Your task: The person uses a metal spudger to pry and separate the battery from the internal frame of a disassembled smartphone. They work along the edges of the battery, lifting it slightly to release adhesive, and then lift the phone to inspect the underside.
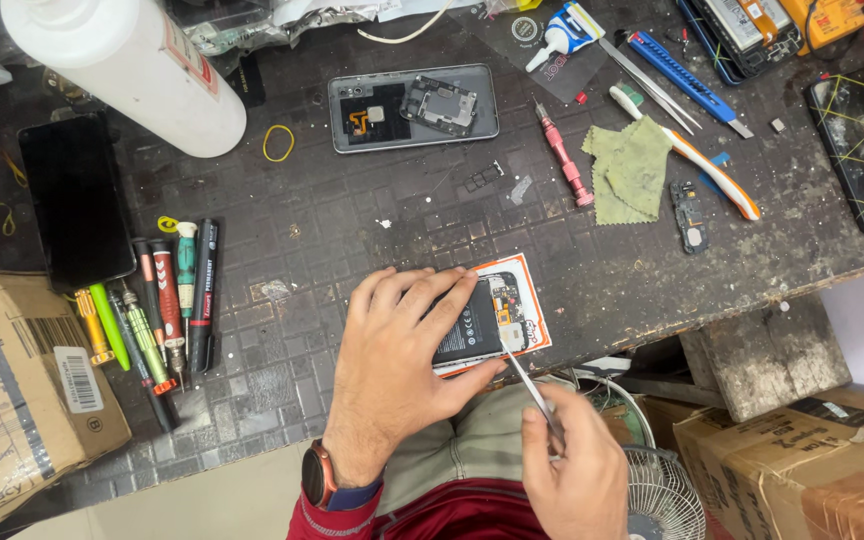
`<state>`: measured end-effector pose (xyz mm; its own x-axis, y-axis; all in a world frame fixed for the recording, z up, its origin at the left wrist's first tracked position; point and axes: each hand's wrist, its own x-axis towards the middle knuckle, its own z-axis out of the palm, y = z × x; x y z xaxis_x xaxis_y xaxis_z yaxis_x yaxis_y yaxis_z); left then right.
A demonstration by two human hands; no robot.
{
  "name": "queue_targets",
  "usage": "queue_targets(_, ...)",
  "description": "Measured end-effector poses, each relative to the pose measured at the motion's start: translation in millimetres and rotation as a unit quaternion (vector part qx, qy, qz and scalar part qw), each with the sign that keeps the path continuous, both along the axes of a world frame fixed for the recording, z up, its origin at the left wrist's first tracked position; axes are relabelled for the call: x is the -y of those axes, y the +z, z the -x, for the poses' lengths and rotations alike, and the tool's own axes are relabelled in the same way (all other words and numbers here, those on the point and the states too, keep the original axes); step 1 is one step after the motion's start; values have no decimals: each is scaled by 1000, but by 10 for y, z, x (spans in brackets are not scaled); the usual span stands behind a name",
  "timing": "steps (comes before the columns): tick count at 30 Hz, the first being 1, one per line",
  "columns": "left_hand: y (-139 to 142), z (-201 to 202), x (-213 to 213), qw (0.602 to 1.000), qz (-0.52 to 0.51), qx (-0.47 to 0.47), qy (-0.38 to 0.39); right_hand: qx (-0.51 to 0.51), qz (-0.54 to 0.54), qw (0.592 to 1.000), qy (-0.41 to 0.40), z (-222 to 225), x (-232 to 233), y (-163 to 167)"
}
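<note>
Right hand: the right hand (577,470), lowest in the frame, pinches thin metal tweezers (529,385), tip angled up onto the phone's lower board.
Left hand: the left hand (397,350) lies flat across the opened black phone with bare battery (480,320), fingers gripping its edge, apparently to steady it.
Phone: lower centre, at the dark tiled bench (352,220) edge.
Upper centre: grey metal phone back cover (412,107), set aside.
Left: row of coloured screwdrivers (167,300), within reach.

Dark tiled bench (352,230) with opened phone (477,320), screwdrivers (167,300).
</note>
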<state>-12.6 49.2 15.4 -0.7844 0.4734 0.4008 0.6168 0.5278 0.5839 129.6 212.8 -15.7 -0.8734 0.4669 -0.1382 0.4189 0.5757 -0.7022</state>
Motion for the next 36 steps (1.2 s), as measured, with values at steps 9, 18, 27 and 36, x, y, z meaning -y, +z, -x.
queue_targets(9,-1,-2,-7,1000,4,1,3,-104,-81,989,70,-59,-73,-114)
queue_targets(18,-10,-4,1,1000,5,2,1,-55,522,849,-52,-138,-187,-467)
queue_targets(27,-9,-4,-4,1000,4,3,4,-45,53,998,-2,-34,-28,-214)
queue_targets(36,-10,-11,0,1000,8,3,2,-72,291,952,-55,-51,-76,-375)
